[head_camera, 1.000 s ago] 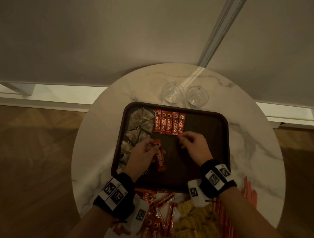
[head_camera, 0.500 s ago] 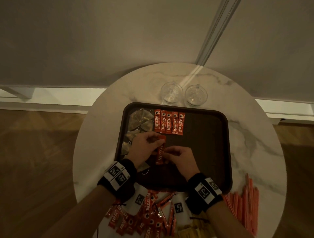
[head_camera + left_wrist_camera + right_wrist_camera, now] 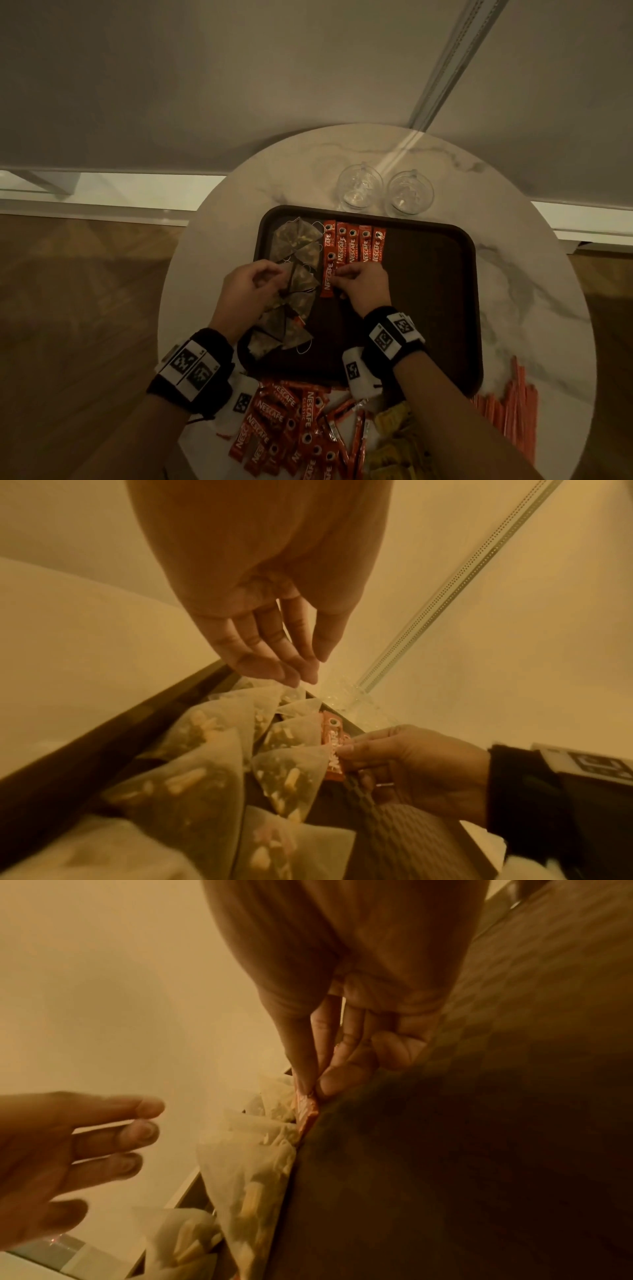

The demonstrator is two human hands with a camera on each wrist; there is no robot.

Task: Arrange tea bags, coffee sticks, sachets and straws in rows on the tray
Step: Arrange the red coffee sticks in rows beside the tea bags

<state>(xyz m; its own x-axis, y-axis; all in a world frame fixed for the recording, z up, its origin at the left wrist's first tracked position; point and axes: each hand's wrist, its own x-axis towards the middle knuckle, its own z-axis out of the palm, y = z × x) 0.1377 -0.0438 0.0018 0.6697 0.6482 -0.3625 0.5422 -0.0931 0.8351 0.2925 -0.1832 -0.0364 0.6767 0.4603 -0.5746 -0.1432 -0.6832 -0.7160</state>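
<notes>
A dark tray (image 3: 445,308) lies on the round marble table. Pyramid tea bags (image 3: 294,240) run down its left side; a row of red coffee sticks (image 3: 356,245) lines the far edge. My right hand (image 3: 346,274) pinches one red coffee stick (image 3: 328,277) just below that row's left end, seen as the coffee stick (image 3: 334,753) in the left wrist view and the coffee stick (image 3: 306,1110) in the right wrist view. My left hand (image 3: 270,274) hovers over the tea bags (image 3: 212,750) with relaxed fingers, holding nothing.
Two clear glasses (image 3: 359,186) stand behind the tray. Loose coffee sticks (image 3: 291,428), yellow sachets (image 3: 397,442) and orange straws (image 3: 510,411) lie on the table's near edge. A wall and wood floor surround the table.
The coffee stick passed from my left hand to my right, which carried it up to the row's left end. My left hand let go and drew back over the tea bags.
</notes>
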